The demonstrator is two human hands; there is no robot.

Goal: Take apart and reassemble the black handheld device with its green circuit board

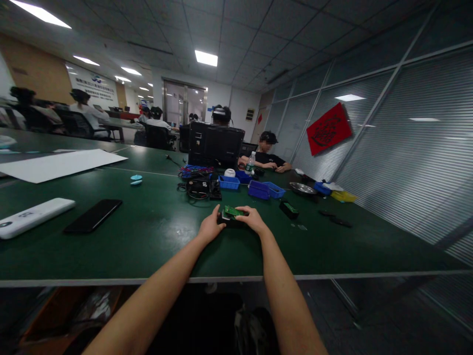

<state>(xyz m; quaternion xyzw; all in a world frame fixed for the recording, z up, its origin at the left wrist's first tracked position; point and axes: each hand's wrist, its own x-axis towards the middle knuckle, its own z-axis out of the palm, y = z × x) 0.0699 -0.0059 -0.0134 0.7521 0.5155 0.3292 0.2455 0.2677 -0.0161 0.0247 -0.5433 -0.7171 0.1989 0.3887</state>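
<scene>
A green circuit board sits tilted over a small black case on the green table. My left hand grips the left end of the case, its thumb up along the side. The fingers of my right hand close on the board's right end. They cover that end, so I cannot tell whether they touch the case as well. To the right lies a second black case with a green board in it.
Blue trays, a black power adapter with cables and a monitor stand beyond my hands. At left are a black phone, a white device and white paper. A metal dish sits right; a person sits beyond.
</scene>
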